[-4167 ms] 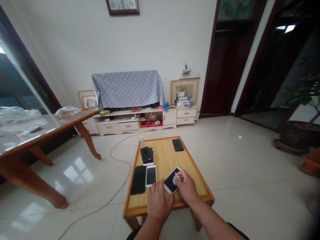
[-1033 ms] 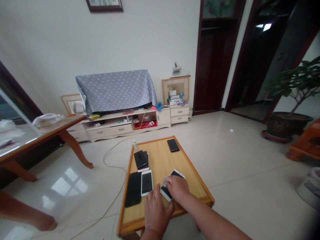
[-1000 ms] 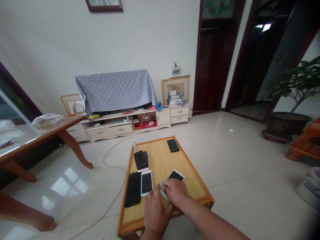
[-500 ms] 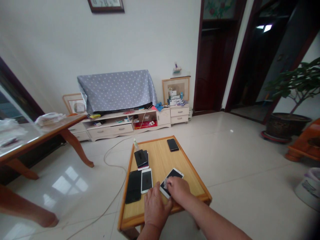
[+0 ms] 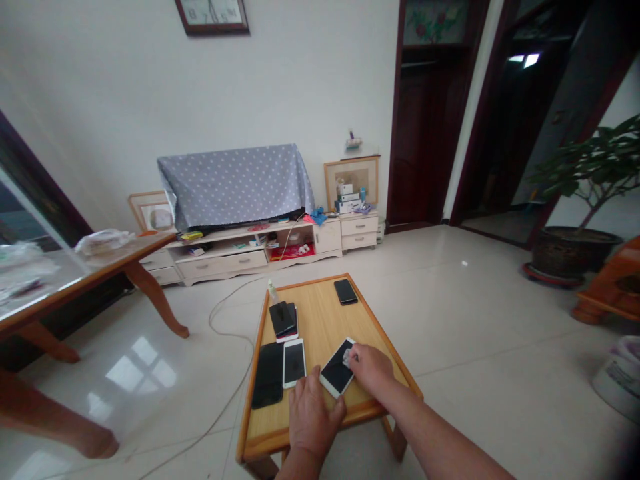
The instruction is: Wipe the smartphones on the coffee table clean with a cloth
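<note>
A white smartphone with a dark screen [image 5: 336,376] lies slanted near the front of the small wooden table [image 5: 320,300]. My left hand [image 5: 313,415] steadies its near end, fingers at the left edge and thumb at the lower corner. Pinched in my right hand [image 5: 372,369] is a small crumpled whitish wipe [image 5: 347,358], pressed on the screen near the far right edge. Left of my left hand lie another white smartphone [image 5: 294,363] and a larger black tablet-like device [image 5: 269,375].
Behind them sit stacked phones [image 5: 283,319] and a small clear bottle [image 5: 272,291]. A black phone [image 5: 345,291] lies at the table's far right. A cable [image 5: 220,427] runs over the floor on the left, by a larger table [image 5: 150,248].
My right hand has slid the wipe up and right across the phone's screen, from its middle to the far right edge. My left hand has stayed in place.
</note>
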The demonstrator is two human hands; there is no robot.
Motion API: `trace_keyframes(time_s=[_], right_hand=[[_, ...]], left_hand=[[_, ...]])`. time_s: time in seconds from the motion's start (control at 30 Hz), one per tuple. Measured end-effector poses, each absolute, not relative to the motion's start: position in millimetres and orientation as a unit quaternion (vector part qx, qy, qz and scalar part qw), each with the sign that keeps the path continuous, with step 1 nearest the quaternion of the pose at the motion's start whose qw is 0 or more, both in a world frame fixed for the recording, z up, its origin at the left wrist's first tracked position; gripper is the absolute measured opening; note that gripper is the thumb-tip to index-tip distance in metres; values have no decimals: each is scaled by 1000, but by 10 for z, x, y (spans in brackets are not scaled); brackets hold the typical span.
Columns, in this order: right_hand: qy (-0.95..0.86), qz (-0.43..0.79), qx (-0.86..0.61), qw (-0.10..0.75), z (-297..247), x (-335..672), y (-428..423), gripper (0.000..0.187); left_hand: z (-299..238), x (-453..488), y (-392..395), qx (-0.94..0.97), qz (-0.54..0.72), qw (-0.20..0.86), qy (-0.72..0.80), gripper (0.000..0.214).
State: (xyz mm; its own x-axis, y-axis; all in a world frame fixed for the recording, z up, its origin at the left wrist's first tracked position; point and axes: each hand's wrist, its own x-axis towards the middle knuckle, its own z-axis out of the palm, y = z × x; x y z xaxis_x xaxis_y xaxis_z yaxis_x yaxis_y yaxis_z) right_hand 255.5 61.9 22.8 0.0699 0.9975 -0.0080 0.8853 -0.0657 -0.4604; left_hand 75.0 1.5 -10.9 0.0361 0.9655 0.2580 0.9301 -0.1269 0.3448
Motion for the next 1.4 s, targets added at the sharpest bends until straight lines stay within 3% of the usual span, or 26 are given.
trace_keyframes(time_s=[0.17,0.47,0.77,1.03,1.27,1.4], right_hand=[[-737,191,-620,187,33,2149,286,9],[-626,206,-727,195,191,2857,738,11],[-710,217,-647,174,-24,2429,396,6],[-627,217,-719,207,160,2940,743,11],[-710,248,-643,146,70,2565,465,8],[-690,246,-662,156,117,2602,524,10]], left_hand=[[-112,752,20,710,199,56,673,64],[-63,764,-8,707,201,61,675,70],[-84,750,-8,711,208,46,670,68],[-32,767,-11,712,205,54,670,66],[-60,770,15,720,208,49,661,65],[-82,766,8,718,210,44,662,66]])
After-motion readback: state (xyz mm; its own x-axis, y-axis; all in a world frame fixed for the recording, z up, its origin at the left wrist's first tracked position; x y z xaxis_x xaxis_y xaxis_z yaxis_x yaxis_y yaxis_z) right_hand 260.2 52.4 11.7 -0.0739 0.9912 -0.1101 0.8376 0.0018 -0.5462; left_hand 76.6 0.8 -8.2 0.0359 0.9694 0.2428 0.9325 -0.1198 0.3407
